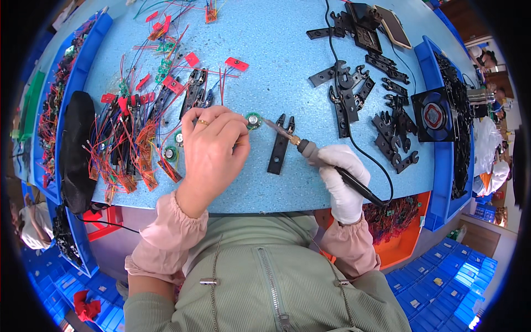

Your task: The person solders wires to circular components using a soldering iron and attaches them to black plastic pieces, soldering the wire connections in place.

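My left hand (215, 146), bare with a ring, is closed in a pinch at a small round part (253, 120) with a silvery centre and green rim; the fingers hide where they grip it. My right hand (344, 171), in a white glove, is wrapped round the grey handle of a soldering iron (310, 150). The iron's tip points up and left at the round part; whether they touch is hard to tell. Just below the tip, a black flat plastic piece (278, 154) with a forked end lies on the table. Two similar round parts (171, 153) lie left of my left hand.
The blue table (265, 61) carries a heap of red and blue wires with small boards (133, 149) at left, and black plastic pieces (359, 88) at right. A small fan (435, 115) stands by the right blue bin (437, 182). A black cord (359, 146) crosses the right side.
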`<move>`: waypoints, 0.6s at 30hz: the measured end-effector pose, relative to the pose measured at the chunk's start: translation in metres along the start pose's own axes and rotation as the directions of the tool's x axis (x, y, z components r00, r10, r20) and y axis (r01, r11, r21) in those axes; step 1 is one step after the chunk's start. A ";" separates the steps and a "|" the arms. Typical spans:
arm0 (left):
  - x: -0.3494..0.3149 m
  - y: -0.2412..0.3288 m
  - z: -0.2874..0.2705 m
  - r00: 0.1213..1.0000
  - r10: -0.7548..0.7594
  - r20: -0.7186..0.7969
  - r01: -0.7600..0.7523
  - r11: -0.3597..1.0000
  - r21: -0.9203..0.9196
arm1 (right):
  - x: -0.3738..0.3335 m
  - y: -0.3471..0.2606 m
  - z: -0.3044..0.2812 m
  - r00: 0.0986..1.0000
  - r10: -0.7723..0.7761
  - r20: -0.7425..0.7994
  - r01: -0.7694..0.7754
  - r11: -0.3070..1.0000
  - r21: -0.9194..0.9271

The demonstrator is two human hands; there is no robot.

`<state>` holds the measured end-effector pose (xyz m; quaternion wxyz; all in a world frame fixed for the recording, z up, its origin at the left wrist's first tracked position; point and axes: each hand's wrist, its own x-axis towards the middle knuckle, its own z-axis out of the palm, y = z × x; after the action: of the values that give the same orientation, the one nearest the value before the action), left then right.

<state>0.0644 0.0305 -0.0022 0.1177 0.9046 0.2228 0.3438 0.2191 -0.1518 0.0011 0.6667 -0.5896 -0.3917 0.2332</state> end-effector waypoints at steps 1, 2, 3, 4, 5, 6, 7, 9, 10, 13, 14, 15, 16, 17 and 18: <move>0.000 0.000 0.000 1.000 0.003 -0.003 -0.003 1.000 0.001 | 0.000 -0.001 0.003 1.000 0.014 -0.018 -0.013 0.999 0.029; 0.000 0.000 0.000 1.000 0.007 -0.006 -0.007 1.000 0.003 | -0.001 -0.001 0.005 0.999 0.028 -0.035 -0.026 0.998 0.059; 0.000 0.001 0.000 1.000 0.010 -0.009 -0.010 1.000 0.004 | 0.000 -0.002 0.008 0.998 0.042 -0.051 -0.038 0.995 0.088; 0.000 0.001 0.000 1.000 0.013 -0.011 -0.013 1.000 0.003 | 0.002 -0.003 0.011 0.998 0.040 -0.053 -0.035 0.996 0.088; 0.000 0.002 -0.001 1.000 0.015 -0.008 -0.015 1.000 0.008 | 0.006 -0.003 0.014 0.999 -0.040 -0.011 0.040 0.999 0.004; 0.000 0.002 -0.002 1.000 0.018 -0.005 -0.018 1.000 0.013 | 0.012 -0.003 0.017 0.993 -0.116 0.038 0.118 0.990 -0.075; 0.000 0.003 -0.002 1.000 0.020 -0.002 -0.020 1.000 0.018 | 0.019 -0.003 0.021 0.978 -0.186 0.093 0.199 0.968 -0.150; -0.001 0.005 -0.004 1.000 0.022 0.001 -0.022 0.999 0.026 | 0.029 -0.003 0.030 0.956 -0.252 0.153 0.281 0.935 -0.218; -0.001 0.007 -0.006 1.000 -0.002 0.000 0.002 0.999 0.034 | 0.034 -0.002 0.035 0.947 -0.264 0.183 0.307 0.910 -0.279; 0.001 0.017 -0.012 0.998 -0.067 -0.002 0.067 0.997 0.045 | 0.048 -0.004 0.047 0.921 -0.282 0.267 0.379 0.803 -0.460; -0.002 0.017 -0.014 0.998 -0.065 -0.002 0.065 0.997 0.047 | 0.053 -0.002 0.049 0.921 -0.284 0.266 0.380 0.803 -0.459; -0.007 0.016 -0.017 0.998 -0.070 0.005 0.070 0.997 0.021 | 0.057 0.003 0.051 0.915 -0.288 0.283 0.391 0.809 -0.440; -0.012 0.013 -0.019 0.997 -0.072 0.013 0.072 0.997 -0.009 | 0.060 0.007 0.052 0.909 -0.291 0.298 0.399 0.812 -0.425; -0.017 0.011 -0.020 0.997 -0.073 0.021 0.074 0.996 -0.040 | 0.062 0.012 0.053 0.903 -0.295 0.312 0.408 0.816 -0.410; -0.019 0.010 -0.019 0.997 -0.074 0.030 0.076 0.995 -0.071 | 0.064 0.016 0.054 0.897 -0.298 0.326 0.416 0.819 -0.396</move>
<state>0.0422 0.0139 0.0053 0.1662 0.8953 0.2426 0.3345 0.2160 -0.0667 0.0016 0.4869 -0.6106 -0.6198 0.0767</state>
